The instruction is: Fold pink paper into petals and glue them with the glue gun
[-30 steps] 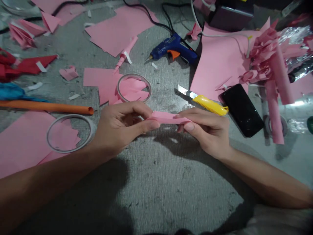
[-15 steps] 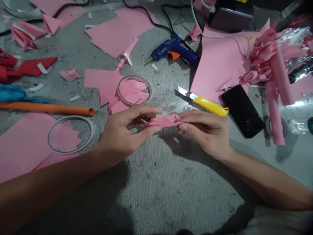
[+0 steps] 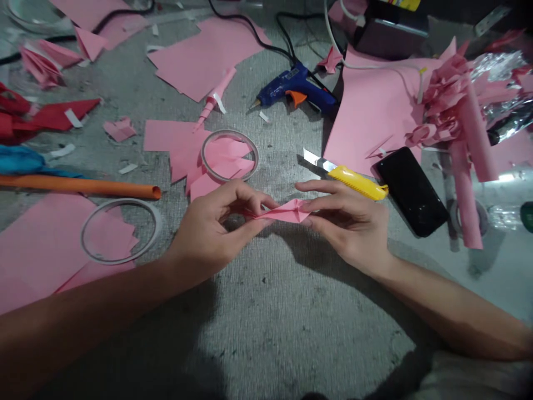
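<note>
A small folded piece of pink paper [image 3: 287,212] is held just above the table between both hands. My left hand [image 3: 220,222] pinches its left end with thumb and fingers, partly hiding that end. At the other end, my right hand [image 3: 350,216] grips the paper between thumb and fingertips, with one finger raised away from it. The paper narrows toward the left and flares at the right. Beyond my right hand lies a yellow utility knife [image 3: 358,182] with its blade out. A roll of tape [image 3: 255,166] rests on pink paper scraps past my left hand.
A blue glue gun [image 3: 291,89] lies at the back, its cable trailing away. The black phone [image 3: 412,191] is at the right, near rolled pink paper tubes [image 3: 467,200]. Leftward are an orange tube [image 3: 83,185], another tape roll [image 3: 156,222] and pink sheets [image 3: 37,244].
My left fingers have closed down on the left end of the pink paper, flattening it. The right hand's upper finger has lifted, and the paper's right end now stands flared.
</note>
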The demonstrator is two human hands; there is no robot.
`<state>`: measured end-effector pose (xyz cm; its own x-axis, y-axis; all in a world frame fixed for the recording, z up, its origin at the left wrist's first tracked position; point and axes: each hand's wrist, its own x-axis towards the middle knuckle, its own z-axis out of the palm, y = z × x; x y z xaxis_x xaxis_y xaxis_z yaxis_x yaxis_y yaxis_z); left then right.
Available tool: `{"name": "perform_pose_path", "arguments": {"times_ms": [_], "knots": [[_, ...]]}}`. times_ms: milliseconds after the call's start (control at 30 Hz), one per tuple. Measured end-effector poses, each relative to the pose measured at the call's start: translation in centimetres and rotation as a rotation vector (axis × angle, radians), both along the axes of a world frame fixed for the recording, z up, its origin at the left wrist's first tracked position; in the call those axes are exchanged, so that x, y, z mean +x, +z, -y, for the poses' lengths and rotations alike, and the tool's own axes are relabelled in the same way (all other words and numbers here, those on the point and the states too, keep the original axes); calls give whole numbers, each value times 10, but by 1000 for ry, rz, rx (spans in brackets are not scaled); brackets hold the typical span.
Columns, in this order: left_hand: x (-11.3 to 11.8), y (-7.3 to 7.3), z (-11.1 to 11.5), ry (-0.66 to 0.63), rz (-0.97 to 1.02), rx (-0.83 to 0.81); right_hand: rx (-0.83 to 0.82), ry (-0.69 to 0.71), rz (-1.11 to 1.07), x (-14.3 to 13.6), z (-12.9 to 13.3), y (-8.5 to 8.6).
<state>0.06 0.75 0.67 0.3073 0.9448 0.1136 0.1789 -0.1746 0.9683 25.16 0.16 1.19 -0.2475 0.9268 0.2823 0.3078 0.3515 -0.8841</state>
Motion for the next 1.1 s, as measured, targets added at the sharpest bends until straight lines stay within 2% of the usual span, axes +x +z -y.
{"name": "perform_pose_path", "arguments": {"times_ms": [167, 300, 433, 567, 767, 967, 1100], "knots": [[1, -3, -1, -15, 21, 2, 18, -8, -19, -2, 4, -4], [0, -5, -2, -65, -68, 36, 71, 22, 15, -3, 6, -3], [-1, -2, -2, -99, -178, 134, 113, 47, 69, -4, 7, -1], [-2, 1, 0, -99, -179, 213, 158, 63, 113, -3, 9, 0], [1, 2, 5, -190, -263, 427, 218, 81, 127, -1, 10, -1], [2, 1, 2, -160, -295, 427, 218, 108, 134, -1, 9, 1], [2, 3, 2, -147, -314, 430, 159, 96, 147, -2, 9, 1]]}}
